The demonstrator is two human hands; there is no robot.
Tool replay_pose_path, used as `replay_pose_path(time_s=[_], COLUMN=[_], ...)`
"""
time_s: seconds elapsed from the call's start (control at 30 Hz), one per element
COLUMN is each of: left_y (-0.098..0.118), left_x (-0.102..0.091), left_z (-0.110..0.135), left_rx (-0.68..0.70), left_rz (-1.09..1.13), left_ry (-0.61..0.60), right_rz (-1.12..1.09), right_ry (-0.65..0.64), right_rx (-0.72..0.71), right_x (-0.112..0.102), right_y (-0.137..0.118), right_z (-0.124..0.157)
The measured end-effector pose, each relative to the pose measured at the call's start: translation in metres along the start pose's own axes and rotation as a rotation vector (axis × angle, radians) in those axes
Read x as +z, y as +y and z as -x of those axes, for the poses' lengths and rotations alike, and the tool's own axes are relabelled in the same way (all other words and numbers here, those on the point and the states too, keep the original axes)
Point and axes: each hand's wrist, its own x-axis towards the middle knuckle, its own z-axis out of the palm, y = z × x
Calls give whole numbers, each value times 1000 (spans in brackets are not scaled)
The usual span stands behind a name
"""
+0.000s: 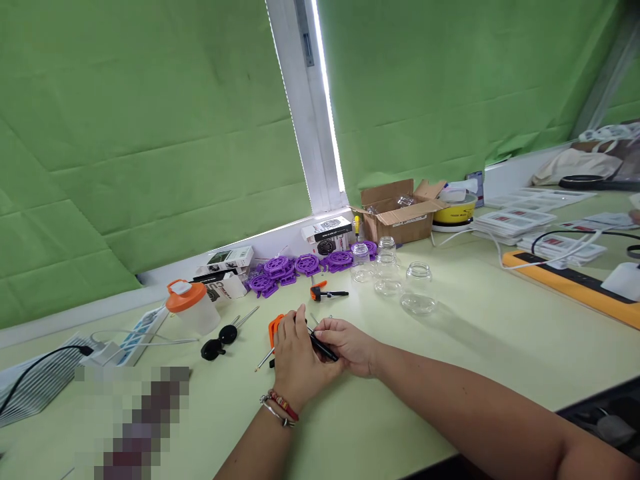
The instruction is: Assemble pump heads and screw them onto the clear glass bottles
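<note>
In the middle of the table both hands meet over a small bar clamp point(325, 348) with a black handle and orange parts. My left hand point(297, 357), with bracelets at its wrist, is closed around the clamp's body and covers most of it. An orange piece and a thin metal rod stick out on its left side. My right hand point(353, 343) has its fingers closed on the black handle. Just beyond lies another small clamp point(320, 292), orange and black. Black sunglasses point(220, 341) with thin metal arms lie to the left of the hands.
Several purple plastic parts point(280, 268) line the back, near printed boxes point(327, 235). Several clear jars point(419, 288) stand to the right, before an open cardboard box point(397, 217). An orange-lidded bottle point(193, 307) stands left; an orange power strip point(575, 283) lies right.
</note>
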Motion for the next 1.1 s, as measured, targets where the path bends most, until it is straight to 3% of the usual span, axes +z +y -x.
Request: replay_pose_path(time_s=[0.23, 0.63, 1.1], left_y=[-3, -2, -2], left_x=[3, 4, 6], left_z=[1, 0, -2], left_rx=[-3, 20, 45], left_rz=[2, 39, 87], left_ry=[-31, 42, 68], right_rz=[21, 31, 9], right_ry=[11, 74, 15], right_rx=[17, 16, 1], right_x=[-2, 6, -3], right_y=[2, -8, -7], right_z=[-2, 3, -4])
